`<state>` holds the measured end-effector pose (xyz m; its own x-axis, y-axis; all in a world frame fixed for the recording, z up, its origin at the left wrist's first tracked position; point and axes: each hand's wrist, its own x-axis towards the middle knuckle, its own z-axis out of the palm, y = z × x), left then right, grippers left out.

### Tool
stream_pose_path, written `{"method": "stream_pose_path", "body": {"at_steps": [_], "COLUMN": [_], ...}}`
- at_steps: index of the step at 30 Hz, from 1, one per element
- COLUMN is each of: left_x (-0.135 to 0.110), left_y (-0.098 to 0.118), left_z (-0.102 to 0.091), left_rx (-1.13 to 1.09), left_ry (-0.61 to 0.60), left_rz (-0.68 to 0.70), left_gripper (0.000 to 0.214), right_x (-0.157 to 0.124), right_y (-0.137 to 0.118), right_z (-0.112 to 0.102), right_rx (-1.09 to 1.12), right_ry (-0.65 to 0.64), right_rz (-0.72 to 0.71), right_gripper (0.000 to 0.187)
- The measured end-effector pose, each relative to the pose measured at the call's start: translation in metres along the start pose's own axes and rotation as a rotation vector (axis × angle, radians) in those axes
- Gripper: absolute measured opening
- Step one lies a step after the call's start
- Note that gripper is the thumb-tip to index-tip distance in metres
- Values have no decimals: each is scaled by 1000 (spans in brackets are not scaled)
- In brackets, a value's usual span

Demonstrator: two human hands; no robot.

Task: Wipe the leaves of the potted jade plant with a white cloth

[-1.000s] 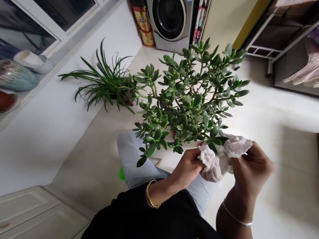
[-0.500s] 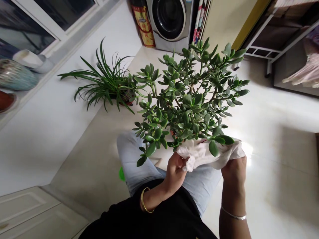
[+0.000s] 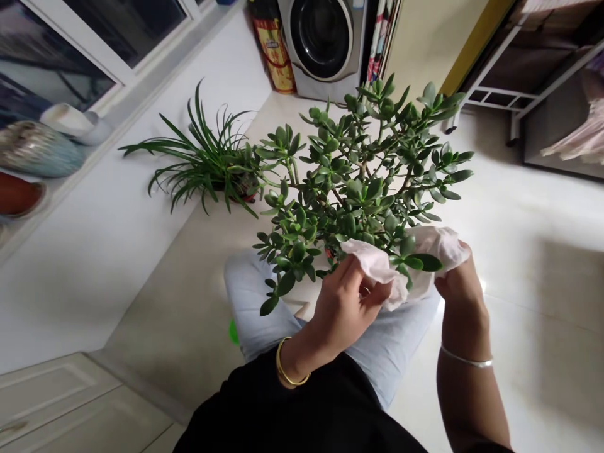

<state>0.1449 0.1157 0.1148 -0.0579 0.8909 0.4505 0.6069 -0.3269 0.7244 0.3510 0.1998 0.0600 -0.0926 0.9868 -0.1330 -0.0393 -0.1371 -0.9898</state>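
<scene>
A bushy jade plant (image 3: 358, 182) with thick round leaves stands on the floor in front of my knees. Both hands hold a crumpled pale pink cloth (image 3: 401, 261) under its near lower-right leaves. My left hand (image 3: 346, 302), with a gold bangle at the wrist, pinches the cloth's left end between thumb and fingers. My right hand (image 3: 455, 283), wearing a silver bangle, grips the cloth's right end from below, its fingers mostly hidden by the cloth. Several leaves lie on top of the cloth.
A spider plant (image 3: 207, 167) in a pot stands to the left by the white wall. A washing machine (image 3: 325, 44) and a red-yellow canister (image 3: 274, 47) are at the back. A metal rack (image 3: 523, 75) is at the far right. Bowls (image 3: 38, 148) sit on the window ledge.
The cloth was bunched between both hands, then spread out, and now sits higher under the leaves. My left hand has risen and closed over its left end.
</scene>
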Motion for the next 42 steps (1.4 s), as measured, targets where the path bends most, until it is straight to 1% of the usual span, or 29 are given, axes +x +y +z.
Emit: {"method": "stream_pose_path", "body": {"at_steps": [2, 4, 9, 11, 14, 17, 21, 25, 28, 33, 36, 39, 42], "left_x": [6, 9, 16, 19, 22, 24, 27, 30, 31, 28, 27, 26, 24], "left_y": [3, 4, 4, 4, 6, 8, 11, 13, 13, 9, 7, 6, 4], "left_z": [3, 6, 12, 14, 16, 16, 15, 14, 15, 13, 11, 9, 8], "left_rx": [37, 79, 121, 137, 170, 188, 175, 142, 121, 53, 46, 59, 62], "left_ry": [-58, -85, -62, -64, -74, -82, -101, -94, -79, -55, -57, -54, -47], "left_rz": [-19, -34, -20, -18, -35, -56, -56, -42, -42, -66, -80, -67, -43], "left_gripper": [21, 22, 12, 10, 17, 21, 18, 15, 16, 16, 14, 13, 12], "right_x": [8, 16, 32, 36, 41, 43, 43, 40, 37, 32, 33, 35, 35], "right_y": [-9, -21, -59, -73, -87, -96, -104, -104, -103, -101, -98, -96, -96], "right_z": [-5, -6, -4, -2, 2, 6, 13, 18, 20, 19, 16, 12, 10], "right_rx": [36, 36, -65, -129, -213, -319, -474, -554, -538, -474, -435, -386, -353], "right_ry": [-62, -199, -534, -598, -603, -598, -592, -572, -555, -534, -524, -510, -537], "right_rz": [51, 104, 174, 165, 123, 94, 1, -51, -67, -101, -97, -96, -109], "right_gripper": [27, 30, 28, 32, 33, 27, 18, 16, 16, 21, 18, 16, 12]}}
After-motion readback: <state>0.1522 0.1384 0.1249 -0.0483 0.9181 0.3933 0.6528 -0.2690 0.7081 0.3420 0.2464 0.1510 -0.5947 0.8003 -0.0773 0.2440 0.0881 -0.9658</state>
